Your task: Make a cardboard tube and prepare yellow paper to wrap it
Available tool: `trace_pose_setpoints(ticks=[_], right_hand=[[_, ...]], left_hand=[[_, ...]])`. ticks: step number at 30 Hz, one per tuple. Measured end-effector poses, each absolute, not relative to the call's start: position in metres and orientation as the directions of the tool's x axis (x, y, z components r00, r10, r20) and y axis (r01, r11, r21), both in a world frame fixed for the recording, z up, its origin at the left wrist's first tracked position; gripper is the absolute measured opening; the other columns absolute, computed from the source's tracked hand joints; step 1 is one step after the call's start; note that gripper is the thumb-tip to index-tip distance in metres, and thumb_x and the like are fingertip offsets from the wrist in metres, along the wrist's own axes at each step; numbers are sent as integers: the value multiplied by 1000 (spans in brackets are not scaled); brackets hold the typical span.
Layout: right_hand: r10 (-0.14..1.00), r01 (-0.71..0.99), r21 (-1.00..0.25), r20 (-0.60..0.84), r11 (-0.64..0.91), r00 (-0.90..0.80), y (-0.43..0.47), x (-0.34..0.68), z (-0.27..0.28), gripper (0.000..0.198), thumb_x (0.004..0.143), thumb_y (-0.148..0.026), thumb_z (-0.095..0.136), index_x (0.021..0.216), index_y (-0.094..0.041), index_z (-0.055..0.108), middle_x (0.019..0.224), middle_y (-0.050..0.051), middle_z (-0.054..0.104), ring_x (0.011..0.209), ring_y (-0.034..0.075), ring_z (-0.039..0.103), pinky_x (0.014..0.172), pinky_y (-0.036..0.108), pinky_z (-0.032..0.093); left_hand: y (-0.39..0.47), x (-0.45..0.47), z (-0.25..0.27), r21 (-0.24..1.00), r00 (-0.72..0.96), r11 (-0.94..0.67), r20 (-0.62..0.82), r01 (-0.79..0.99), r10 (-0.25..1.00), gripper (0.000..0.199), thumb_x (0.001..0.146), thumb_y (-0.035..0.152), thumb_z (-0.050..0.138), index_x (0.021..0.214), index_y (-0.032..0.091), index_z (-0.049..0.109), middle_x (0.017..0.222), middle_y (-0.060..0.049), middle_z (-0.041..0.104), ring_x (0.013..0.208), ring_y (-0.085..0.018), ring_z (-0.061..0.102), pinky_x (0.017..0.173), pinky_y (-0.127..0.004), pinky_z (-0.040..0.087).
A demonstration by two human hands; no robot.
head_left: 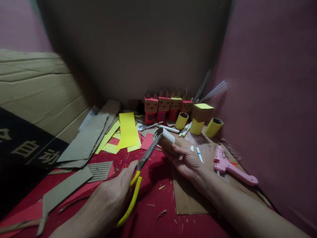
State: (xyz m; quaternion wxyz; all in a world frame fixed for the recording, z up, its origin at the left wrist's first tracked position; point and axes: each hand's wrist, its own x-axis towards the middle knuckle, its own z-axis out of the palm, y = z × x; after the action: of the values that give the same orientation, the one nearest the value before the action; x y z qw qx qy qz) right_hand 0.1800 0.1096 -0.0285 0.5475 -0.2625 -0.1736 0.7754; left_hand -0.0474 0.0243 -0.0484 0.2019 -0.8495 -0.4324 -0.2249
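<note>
My left hand point(115, 193) is closed around a pair of scissors point(146, 157) with yellow handles. The blades reach up to the ragged end of a brown cardboard tube point(166, 140), which has a white patch on its upper side. Whether the blades are inside the rim or only against it, I cannot tell. Wrapped around the tube from the right, the fingers of my right hand point(188, 162) hold it tilted above the red tabletop point(148, 211).
Behind the tube stand several cardboard figures point(163, 105) with eared heads, plus yellow-wrapped tubes point(213, 128). A pink glue gun point(229, 167) lies right on a cardboard sheet point(188, 198). Yellow paper point(128, 130), cardboard strips point(66, 188) and markers point(200, 155) lie around. Walls close in the sides.
</note>
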Motion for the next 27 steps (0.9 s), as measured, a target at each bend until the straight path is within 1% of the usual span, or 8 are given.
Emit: trace_pose_setpoints(ticks=[2, 5, 7, 11, 13, 15, 22, 27], right_hand=[[944, -742, -583, -205, -331, -259, 109, 180, -28, 23, 57, -5, 73, 79, -13, 71, 82, 7, 74, 83, 20, 68, 85, 34, 49], [955, -718, -632, -150, -292, -256, 109, 179, -29, 25, 56, -9, 76, 80, -14, 72, 81, 6, 74, 81, 22, 68, 84, 36, 49], [958, -711, -648, -121, -274, -258, 109, 179, -30, 28, 55, -9, 76, 82, -13, 72, 79, 6, 74, 80, 22, 69, 83, 36, 48], [960, -714, -650, -96, -261, -264, 108, 178, -32, 25, 57, -10, 76, 81, -14, 72, 78, 5, 74, 78, 21, 68, 83, 35, 48], [958, -714, -649, -88, -262, -271, 109, 177, -34, 24, 57, -11, 76, 80, -14, 72, 76, 5, 74, 76, 21, 68, 84, 36, 48], [955, -715, -644, -90, -272, -282, 109, 178, -35, 24, 57, -11, 77, 80, -13, 72, 76, 6, 73, 78, 22, 68, 85, 36, 48], [945, -725, -609, -156, -321, -287, 110, 179, -33, 25, 55, -7, 74, 80, -13, 71, 80, 7, 73, 83, 23, 68, 86, 37, 49], [943, -737, -589, -194, -332, -270, 110, 181, -28, 25, 59, -5, 70, 82, -14, 70, 87, 8, 73, 88, 22, 66, 87, 36, 49]], left_hand=[[25, -47, -53, -94, 496, -539, 546, 837, 675, 65, 89, 19, 34, 148, 9, 11, 101, -18, 68, 65, -20, 69, 50, -25, 54], [25, -48, -56, -40, 473, -524, 493, 851, 730, 69, 86, 18, 38, 149, 10, 9, 114, -21, 65, 83, -24, 70, 61, -28, 57], [24, -48, -57, -16, 462, -517, 472, 856, 751, 71, 85, 19, 39, 149, 11, 8, 118, -22, 63, 87, -25, 70, 63, -29, 58], [23, -47, -59, -36, 444, -503, 527, 863, 724, 69, 87, 18, 35, 150, 13, 8, 111, -20, 66, 73, -22, 70, 54, -26, 55], [24, -46, -60, -52, 446, -499, 534, 865, 719, 66, 88, 16, 31, 149, 12, 7, 105, -20, 67, 62, -19, 68, 47, -24, 53], [24, -44, -60, -57, 460, -511, 528, 858, 714, 65, 89, 16, 28, 149, 11, 5, 104, -19, 67, 57, -18, 66, 45, -24, 52], [22, -40, -60, -29, 486, -576, 572, 817, 661, 61, 95, 24, 28, 150, 13, 5, 97, -14, 70, 66, -19, 69, 53, -25, 56], [17, -38, -58, 5, 459, -574, 595, 819, 660, 62, 93, 23, 30, 150, 15, 6, 102, -15, 70, 66, -20, 70, 55, -27, 58]])
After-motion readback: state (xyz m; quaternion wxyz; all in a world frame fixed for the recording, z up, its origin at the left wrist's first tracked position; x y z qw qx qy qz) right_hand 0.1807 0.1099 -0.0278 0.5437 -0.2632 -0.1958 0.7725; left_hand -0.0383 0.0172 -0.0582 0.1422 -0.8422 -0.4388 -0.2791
